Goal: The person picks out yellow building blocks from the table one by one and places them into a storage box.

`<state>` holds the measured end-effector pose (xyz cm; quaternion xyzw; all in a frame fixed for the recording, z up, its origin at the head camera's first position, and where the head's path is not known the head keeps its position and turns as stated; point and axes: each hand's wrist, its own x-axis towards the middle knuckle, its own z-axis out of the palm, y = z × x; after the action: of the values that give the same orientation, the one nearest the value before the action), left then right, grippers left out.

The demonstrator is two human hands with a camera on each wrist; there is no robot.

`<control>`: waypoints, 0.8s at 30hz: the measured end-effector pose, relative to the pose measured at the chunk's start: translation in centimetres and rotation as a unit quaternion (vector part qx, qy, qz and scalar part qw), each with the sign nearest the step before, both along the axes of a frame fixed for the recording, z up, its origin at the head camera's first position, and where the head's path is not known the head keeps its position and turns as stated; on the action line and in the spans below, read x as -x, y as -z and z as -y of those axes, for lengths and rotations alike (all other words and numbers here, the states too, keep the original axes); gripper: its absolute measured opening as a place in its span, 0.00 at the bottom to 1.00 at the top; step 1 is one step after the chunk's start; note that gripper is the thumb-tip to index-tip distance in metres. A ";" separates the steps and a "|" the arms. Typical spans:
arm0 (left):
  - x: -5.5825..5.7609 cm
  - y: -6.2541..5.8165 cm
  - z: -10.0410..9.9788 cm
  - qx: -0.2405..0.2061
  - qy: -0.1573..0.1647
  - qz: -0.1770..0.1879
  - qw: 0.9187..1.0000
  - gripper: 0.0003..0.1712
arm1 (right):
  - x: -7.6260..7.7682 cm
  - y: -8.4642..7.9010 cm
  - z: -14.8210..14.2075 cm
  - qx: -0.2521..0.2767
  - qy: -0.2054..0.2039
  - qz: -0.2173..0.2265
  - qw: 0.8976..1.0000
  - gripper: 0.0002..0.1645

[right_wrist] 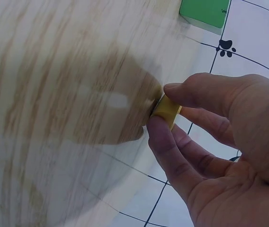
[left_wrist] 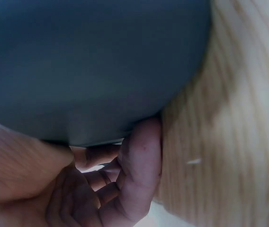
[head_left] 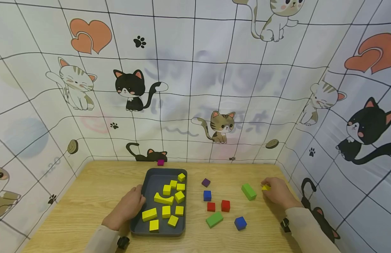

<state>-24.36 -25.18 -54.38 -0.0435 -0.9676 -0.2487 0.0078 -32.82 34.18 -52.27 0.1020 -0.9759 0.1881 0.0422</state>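
Note:
My left hand [head_left: 130, 203] grips the left side of a dark grey tray [head_left: 138, 225], its fingers curled against the tray's side [left_wrist: 96, 71] in the left wrist view. Inside the tray lie several yellow blocks, among them a curved one [head_left: 163, 199] and a longer one [head_left: 149, 214]. At the right of the table, my right hand [head_left: 279, 191] pinches a small yellow block [right_wrist: 166, 109] between thumb and fingertips, at the tabletop. Just left of that hand is a green block [head_left: 248, 192]. The hand hides part of the yellow block in the head view.
Right of the tray lie a purple block [head_left: 206, 182], blue blocks [head_left: 207, 195] [head_left: 240, 223], red blocks [head_left: 211, 206] [head_left: 225, 206] and another green block [head_left: 214, 219]. A magenta block [head_left: 161, 162] sits at the table's back edge. Cat-printed cloth [head_left: 176, 140] surrounds the wooden table [head_left: 97, 189].

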 end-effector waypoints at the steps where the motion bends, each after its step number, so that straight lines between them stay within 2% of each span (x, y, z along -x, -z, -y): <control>1: 0.0 0.0 0.0 0.000 0.000 -0.001 1.000 0.30 | 0.0 0.0 0.0 -0.001 -0.001 -0.001 1.000 0.20; 13: 0.0 0.0 0.0 0.008 -0.002 -0.003 1.000 0.29 | 0.1 -1.0 1.2 0.010 0.004 -0.019 1.000 0.21; 24: 0.1 -0.1 -0.1 0.004 0.003 -0.002 1.000 0.29 | 0.2 -2.5 3.3 0.000 -0.014 -0.029 0.999 0.20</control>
<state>-24.41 -25.10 -54.28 -0.0466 -0.9684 -0.2450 0.0087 -33.06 30.85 -49.75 0.1211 -0.9727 0.1857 0.0682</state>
